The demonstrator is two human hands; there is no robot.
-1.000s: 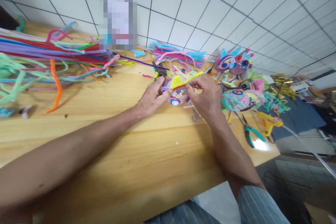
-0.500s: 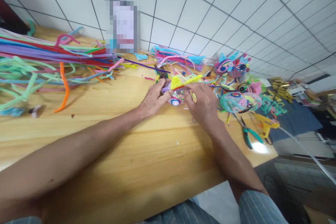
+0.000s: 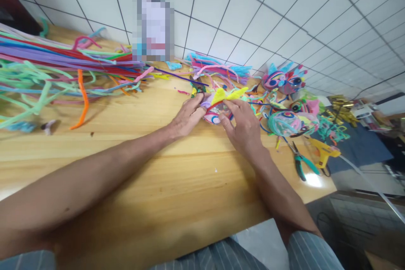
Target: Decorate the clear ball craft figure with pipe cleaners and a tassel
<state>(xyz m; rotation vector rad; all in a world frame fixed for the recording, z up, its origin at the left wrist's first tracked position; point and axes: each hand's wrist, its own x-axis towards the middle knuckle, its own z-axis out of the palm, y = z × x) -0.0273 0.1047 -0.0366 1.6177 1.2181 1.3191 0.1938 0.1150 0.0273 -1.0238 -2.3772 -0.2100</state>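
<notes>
Between my two hands is a small craft fish (image 3: 212,117) with a see-through body, a round ringed eye and coloured chenille stems on it. A yellow fin (image 3: 234,93) stands along its top, with a red strip at its base. My left hand (image 3: 186,117) closes on the fish's left end, thumb in front, beside the purple part. At the right end, my right hand (image 3: 243,128) grips it, fingers by the yellow fin and thumb on the near side. Part of the fish is hidden behind my fingers.
Chenille stems (image 3: 63,57) lie in a large bundle at left, with another bundle (image 3: 218,67) behind. Finished-looking fish (image 3: 283,123) stand at right. Green-handled pliers (image 3: 302,162) and a yellow glue gun (image 3: 322,152) lie near the table's right edge. A tiled wall (image 3: 221,8) backs the table.
The view has shifted slightly. The fish has turned a little in my hands, so its eye and clear side show less. Both hands keep their hold.
</notes>
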